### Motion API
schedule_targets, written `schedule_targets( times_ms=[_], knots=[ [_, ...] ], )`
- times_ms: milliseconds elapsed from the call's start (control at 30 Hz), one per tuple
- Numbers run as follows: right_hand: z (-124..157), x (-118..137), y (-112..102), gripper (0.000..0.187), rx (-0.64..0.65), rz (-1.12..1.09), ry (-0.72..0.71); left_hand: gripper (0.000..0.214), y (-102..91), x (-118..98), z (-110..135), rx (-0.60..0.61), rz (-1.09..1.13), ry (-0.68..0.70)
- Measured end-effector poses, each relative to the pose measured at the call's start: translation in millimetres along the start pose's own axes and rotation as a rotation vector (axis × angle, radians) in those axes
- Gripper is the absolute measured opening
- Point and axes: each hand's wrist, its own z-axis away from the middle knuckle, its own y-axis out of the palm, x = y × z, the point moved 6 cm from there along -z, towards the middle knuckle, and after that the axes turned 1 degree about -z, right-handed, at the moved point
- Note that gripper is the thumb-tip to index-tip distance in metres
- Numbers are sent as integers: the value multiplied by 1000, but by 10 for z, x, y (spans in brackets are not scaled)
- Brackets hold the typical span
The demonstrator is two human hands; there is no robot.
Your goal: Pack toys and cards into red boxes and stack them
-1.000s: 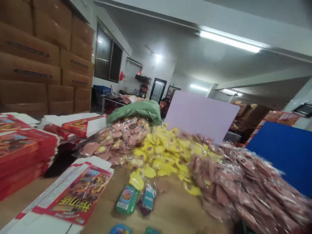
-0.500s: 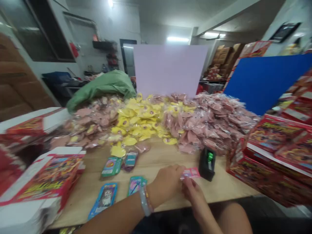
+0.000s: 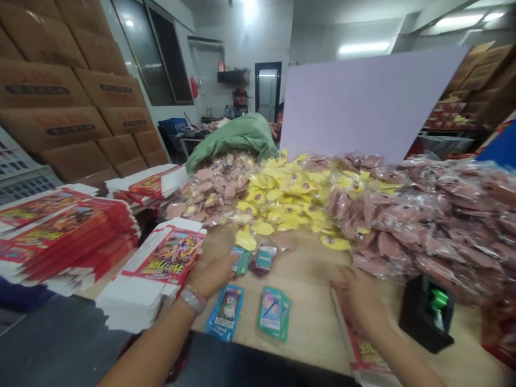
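Observation:
My left hand (image 3: pixel 212 275), with bands at the wrist, is at the near left edge of a stack of teal cards (image 3: pixel 242 262). Its fingertips are blurred, so whether they grip a card is unclear. On the right, my right hand (image 3: pixel 358 295) is closed over a red and white printed carton (image 3: pixel 365 346), which reaches toward the table's front edge. Blue cards (image 3: pixel 226 313) and green cards (image 3: pixel 273 314) lie in stacks between my hands. Behind them sits a dark-edged stack of cards (image 3: pixel 264 259).
A black tape dispenser (image 3: pixel 425 312) stands at the right. Flat red and white cartons (image 3: pixel 165 258) are piled at the left. Yellow bagged pieces (image 3: pixel 290 193) and pink bagged pieces (image 3: pixel 435 215) heap across the back, before a pale panel (image 3: pixel 363 107).
My hands, together near the tape dispenser with a pink item, have parted. The left has moved over to the teal cards; the right is now on a carton. The view has turned left.

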Motion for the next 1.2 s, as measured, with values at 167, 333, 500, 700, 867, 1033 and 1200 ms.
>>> schedule_targets(
  times_ms=[167,333,500,700,867,1033,1200],
  knots=[
    [-503,1424,631,31,233,41,-512,25,252,271,-75,89,-126,-26],
    [-639,1430,973,19,365,114,-651,15,388,333,-181,204,-184,-27],
    [-693,1370,900,11,437,72,-628,18,441,392,-164,166,-221,-48],
    [-857,1369,661,20,257,-219,-365,26,424,297,-153,3,-198,-64],
    [-545,1048,359,17,44,-566,-138,21,324,373,-135,-25,-39,3],
    [-183,636,86,21,-118,-894,143,31,263,-102,-238,-247,278,-86],
    [388,-18,23,29,17,-1770,488,31,966,-1535,-331,-89,795,-35]
  ],
)
